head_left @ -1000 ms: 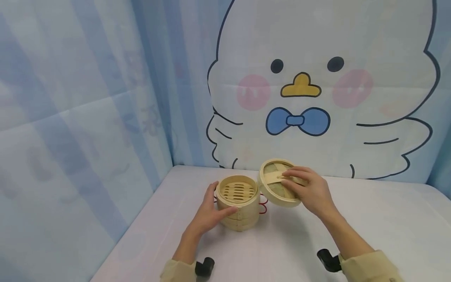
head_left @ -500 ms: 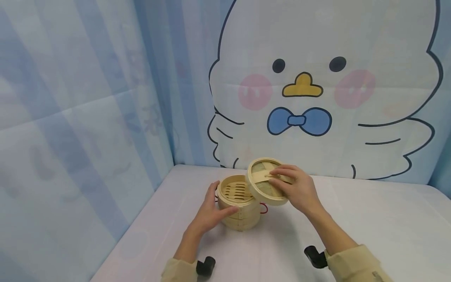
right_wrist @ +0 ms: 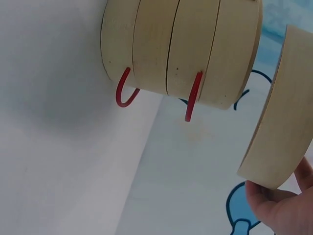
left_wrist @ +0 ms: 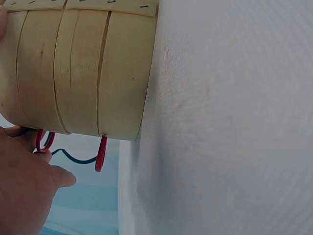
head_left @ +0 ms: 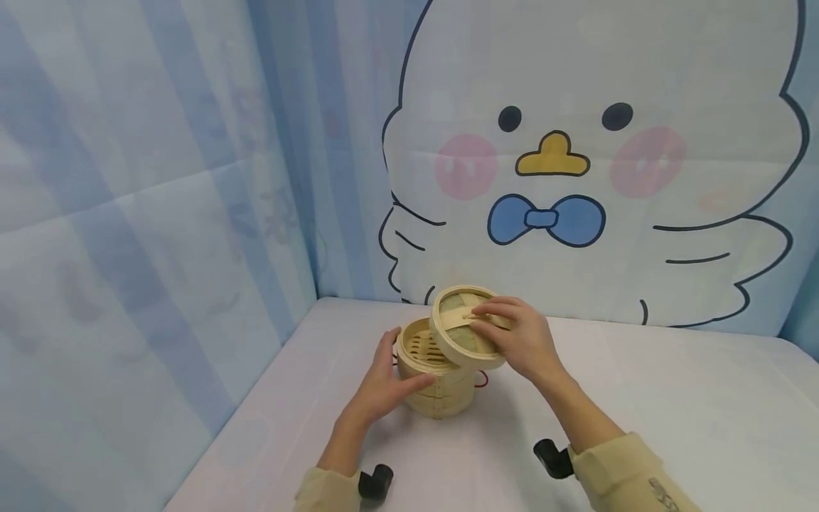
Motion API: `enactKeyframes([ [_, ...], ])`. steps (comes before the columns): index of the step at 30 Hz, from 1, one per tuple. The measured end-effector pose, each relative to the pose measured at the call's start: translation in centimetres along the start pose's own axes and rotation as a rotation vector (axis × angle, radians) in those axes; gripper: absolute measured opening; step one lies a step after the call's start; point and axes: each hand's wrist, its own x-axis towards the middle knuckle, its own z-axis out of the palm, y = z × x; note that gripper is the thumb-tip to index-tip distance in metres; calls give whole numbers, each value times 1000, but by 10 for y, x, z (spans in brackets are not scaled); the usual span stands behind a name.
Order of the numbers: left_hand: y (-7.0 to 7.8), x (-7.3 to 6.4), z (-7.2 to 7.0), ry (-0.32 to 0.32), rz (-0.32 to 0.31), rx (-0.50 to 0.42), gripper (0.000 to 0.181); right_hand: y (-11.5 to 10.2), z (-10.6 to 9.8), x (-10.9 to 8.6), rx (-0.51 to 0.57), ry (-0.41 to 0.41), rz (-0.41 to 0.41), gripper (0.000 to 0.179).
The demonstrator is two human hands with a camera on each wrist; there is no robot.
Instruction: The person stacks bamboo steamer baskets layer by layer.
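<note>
A round bamboo steamer (head_left: pixel 441 398) with stacked tiers stands upright on the table, its slatted inside partly visible at the top. My left hand (head_left: pixel 379 390) holds it from the left, thumb across the front and fingers at the far side. Red loop handles (right_wrist: pixel 193 98) stick out of its side in the right wrist view. Over its right part, the steamer lid (head_left: pixel 456 347) is held tilted. My right hand (head_left: pixel 525 343) pinches the lid at the strap on its top. In the right wrist view a gap shows between the lid's rim (right_wrist: pixel 288 107) and the steamer.
The white-covered table (head_left: pixel 672 405) spreads out on both sides. A cloth backdrop (head_left: pixel 576 284) with a cartoon bird hangs at the table's far edge, and a blue striped curtain (head_left: pixel 147 270) hangs along the left.
My right hand has carried the lid leftward, from beside the steamer to partly over its open top. The left hand and the steamer have stayed in place.
</note>
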Motion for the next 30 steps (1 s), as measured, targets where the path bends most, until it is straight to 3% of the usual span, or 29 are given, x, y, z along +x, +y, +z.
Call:
enactKeyframes([
  [16, -1, 1, -2, -19, 43, -24, 105, -12, 25, 6, 0, -30, -4, 23],
  [30, -2, 2, -4, -21, 74, -45, 101, -29, 43, 11, -69, -38, 20, 21],
])
